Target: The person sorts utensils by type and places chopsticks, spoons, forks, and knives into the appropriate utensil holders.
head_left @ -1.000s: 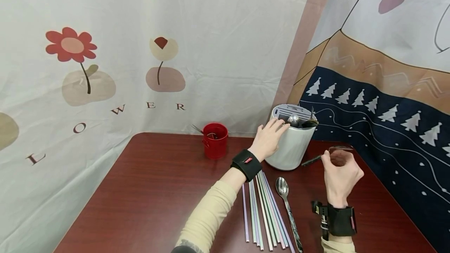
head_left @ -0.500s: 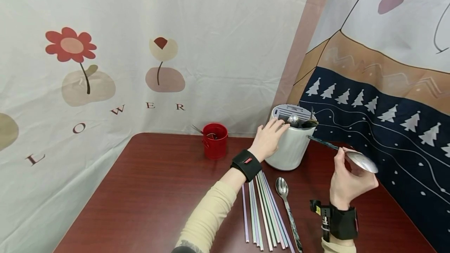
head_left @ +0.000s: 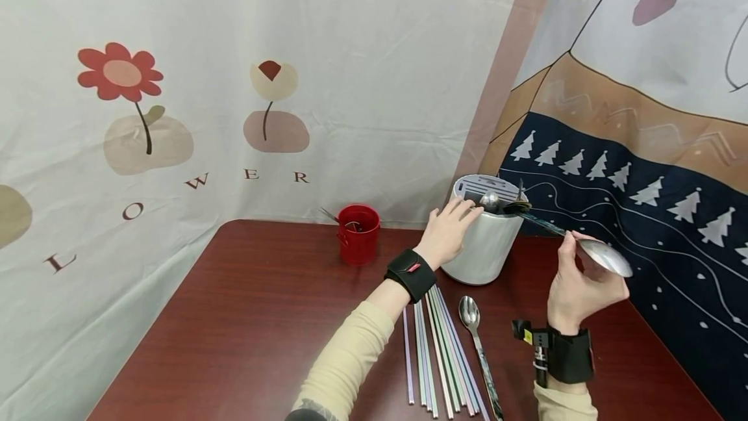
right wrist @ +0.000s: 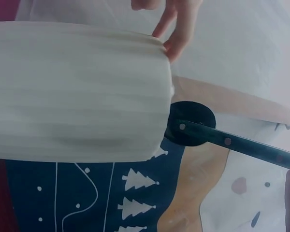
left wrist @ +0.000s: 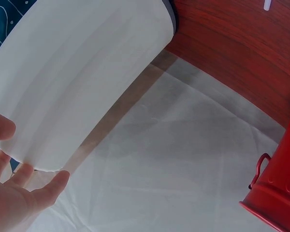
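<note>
A white ribbed utensil holder [head_left: 482, 252] with a slotted grey top stands at the back right, metal utensils [head_left: 489, 201] sticking out of it. My left hand [head_left: 450, 229] rests its spread, nearly straight fingers against the holder's rim; its thumb lies by the wall in the left wrist view. Off to the holder's right, my right hand [head_left: 584, 288] pinches a large metal spoon [head_left: 608, 257]. The spoon's bowl points back toward me, and its dark dotted handle [right wrist: 241, 145] reaches toward the holder's opening. Whether the handle's end is inside, I cannot tell.
Several pastel straws [head_left: 444, 356] lie on the dark red table [head_left: 263, 317], beside another long spoon [head_left: 479, 356]. A small red bucket [head_left: 359, 239] with utensils stands at the back. Printed cloths hang behind the table [head_left: 380, 83] and at the right [head_left: 631, 226].
My right hand has turned the spoon bowl-up toward me and lifted its handle from low beside the holder to the rim. My left hand has stayed on the holder.
</note>
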{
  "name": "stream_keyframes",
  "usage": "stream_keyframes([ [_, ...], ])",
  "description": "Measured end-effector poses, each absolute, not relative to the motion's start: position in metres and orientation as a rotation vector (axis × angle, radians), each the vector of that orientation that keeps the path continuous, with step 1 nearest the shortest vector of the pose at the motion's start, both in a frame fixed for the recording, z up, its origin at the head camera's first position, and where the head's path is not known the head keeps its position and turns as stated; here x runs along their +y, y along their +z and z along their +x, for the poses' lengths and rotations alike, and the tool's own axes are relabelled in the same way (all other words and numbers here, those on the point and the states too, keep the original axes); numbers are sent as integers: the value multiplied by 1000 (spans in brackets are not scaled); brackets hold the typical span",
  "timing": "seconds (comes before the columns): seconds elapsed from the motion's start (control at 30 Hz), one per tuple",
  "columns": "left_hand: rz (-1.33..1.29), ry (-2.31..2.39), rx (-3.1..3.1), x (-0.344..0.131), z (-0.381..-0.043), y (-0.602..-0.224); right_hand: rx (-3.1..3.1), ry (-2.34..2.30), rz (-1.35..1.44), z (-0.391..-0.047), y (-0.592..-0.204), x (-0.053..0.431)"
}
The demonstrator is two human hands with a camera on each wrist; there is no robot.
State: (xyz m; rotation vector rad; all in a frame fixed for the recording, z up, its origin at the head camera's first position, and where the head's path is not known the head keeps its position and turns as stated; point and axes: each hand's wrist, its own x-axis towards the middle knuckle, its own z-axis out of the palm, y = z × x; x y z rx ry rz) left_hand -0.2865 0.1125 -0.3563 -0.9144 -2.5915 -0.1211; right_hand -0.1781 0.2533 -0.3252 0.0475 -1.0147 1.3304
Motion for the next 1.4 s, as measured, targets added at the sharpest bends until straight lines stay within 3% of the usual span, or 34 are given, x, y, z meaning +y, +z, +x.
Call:
stream_keyframes([
  [0.77,-910,-124,-2583,113,-287,-357,-1736,1042,-147,-252,-332,282],
  [1.4,-906,-112,-2599,113,-285,-355,-1920,1087,-231,-257,-356,287],
])
